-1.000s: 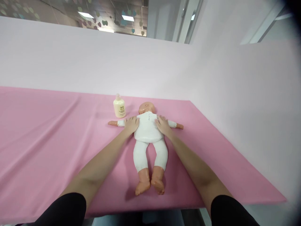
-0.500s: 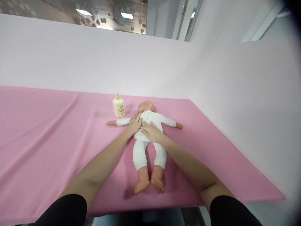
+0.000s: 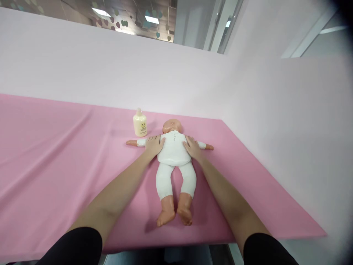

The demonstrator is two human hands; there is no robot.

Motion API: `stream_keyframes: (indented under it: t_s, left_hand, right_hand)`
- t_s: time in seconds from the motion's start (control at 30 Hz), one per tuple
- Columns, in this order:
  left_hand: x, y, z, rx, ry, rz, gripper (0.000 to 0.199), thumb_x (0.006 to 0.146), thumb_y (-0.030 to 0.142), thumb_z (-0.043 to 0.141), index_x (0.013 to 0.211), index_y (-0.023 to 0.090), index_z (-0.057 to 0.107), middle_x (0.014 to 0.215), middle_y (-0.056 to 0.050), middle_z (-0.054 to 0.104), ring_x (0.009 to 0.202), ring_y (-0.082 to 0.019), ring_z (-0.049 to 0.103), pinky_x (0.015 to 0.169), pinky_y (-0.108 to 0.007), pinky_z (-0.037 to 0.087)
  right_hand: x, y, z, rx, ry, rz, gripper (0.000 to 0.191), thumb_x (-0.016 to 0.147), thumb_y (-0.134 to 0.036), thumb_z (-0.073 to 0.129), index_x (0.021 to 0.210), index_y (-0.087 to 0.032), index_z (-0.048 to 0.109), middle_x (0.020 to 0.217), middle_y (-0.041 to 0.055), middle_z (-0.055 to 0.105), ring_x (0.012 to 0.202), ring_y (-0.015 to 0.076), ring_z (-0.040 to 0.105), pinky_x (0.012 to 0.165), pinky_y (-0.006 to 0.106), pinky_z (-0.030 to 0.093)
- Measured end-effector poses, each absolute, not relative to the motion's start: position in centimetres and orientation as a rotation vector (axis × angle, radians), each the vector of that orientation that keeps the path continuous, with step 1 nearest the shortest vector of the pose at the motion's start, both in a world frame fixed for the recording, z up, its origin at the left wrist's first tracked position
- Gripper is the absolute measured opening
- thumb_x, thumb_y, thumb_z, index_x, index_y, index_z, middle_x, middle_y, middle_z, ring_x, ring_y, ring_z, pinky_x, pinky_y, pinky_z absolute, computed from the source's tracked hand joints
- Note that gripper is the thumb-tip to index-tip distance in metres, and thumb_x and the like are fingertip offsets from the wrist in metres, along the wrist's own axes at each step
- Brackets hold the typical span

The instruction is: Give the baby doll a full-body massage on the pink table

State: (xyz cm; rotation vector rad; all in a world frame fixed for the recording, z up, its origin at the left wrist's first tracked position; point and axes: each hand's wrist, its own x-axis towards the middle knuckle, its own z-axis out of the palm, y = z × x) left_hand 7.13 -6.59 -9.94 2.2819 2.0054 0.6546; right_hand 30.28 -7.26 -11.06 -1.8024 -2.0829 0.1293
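Note:
A baby doll point(image 3: 174, 151) with a white cloth body lies on the pink mat, arms stretched out sideways, head away from me and feet toward me. My left hand point(image 3: 154, 145) rests flat on the doll's upper arm and shoulder at the left, fingers extended. On the opposite shoulder lies my right hand point(image 3: 192, 147), also open, its thumb toward the doll's chest. Neither hand grasps anything. Beyond my left hand stands a pale yellow pump bottle point(image 3: 140, 124) with a dark printed label, apart from the doll.
The pink mat point(image 3: 68, 158) covers the surface, with creases at the left. A white wall point(image 3: 116, 70) rises behind it, and another wall point(image 3: 289, 121) borders the right side. Above the back wall is a window point(image 3: 138, 22) with heart-shaped hangings.
Both hands have moved apart from the doll's chest: the left slid left onto one upper arm, the right slid right and up onto the other shoulder. The doll and bottle stayed in place.

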Motion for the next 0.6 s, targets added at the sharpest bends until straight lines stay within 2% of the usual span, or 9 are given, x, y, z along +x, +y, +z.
stream_keyframes:
  t_s: [0.17,0.3,0.47,0.6]
  left_hand:
    - [6.0,-5.8,-10.4,2.329,2.125,0.578,0.053,0.095,0.042,0.021,0.106,0.013,0.064,0.106,-0.015,0.067,0.103,-0.03,0.058,0.091,-0.042,0.037]
    - [5.5,-5.6,-10.5,2.345,2.176,0.512,0.053,0.095,0.039,0.021,0.102,0.011,0.065,0.104,-0.016,0.067,0.1,-0.031,0.059,0.091,-0.044,0.036]
    - [6.1,-6.5,-8.5,2.235,2.169,0.298,0.05,0.095,0.036,0.022,0.117,0.008,0.058,0.117,-0.021,0.062,0.111,-0.035,0.055,0.093,-0.048,0.035]
    - [8.1,-8.8,-5.6,2.22,2.035,0.089,0.052,0.093,0.03,0.031,0.134,0.002,0.042,0.135,-0.028,0.046,0.123,-0.04,0.046,0.096,-0.049,0.034]
  right_hand:
    - [32.7,-6.8,-11.6,-1.895,-2.045,-0.104,0.049,0.097,-0.037,0.025,0.136,-0.013,0.044,0.137,0.0116,0.05,0.128,0.0252,0.04,0.108,0.041,0.022]
    - [33.1,-7.1,-11.3,-1.906,-2.055,-0.148,0.044,0.098,-0.035,0.028,0.127,-0.011,0.051,0.126,0.0132,0.058,0.118,0.0238,0.048,0.104,0.038,0.026]
    - [31.6,-7.7,-9.5,-2.046,-2.07,-0.068,0.039,0.096,-0.032,0.031,0.121,-0.012,0.053,0.121,0.0158,0.059,0.115,0.0282,0.049,0.099,0.042,0.031]
    - [28.9,-9.5,-7.5,-2.022,-2.234,0.07,0.044,0.092,-0.019,0.03,0.133,-0.008,0.041,0.129,0.0193,0.051,0.118,0.0294,0.048,0.095,0.039,0.037]
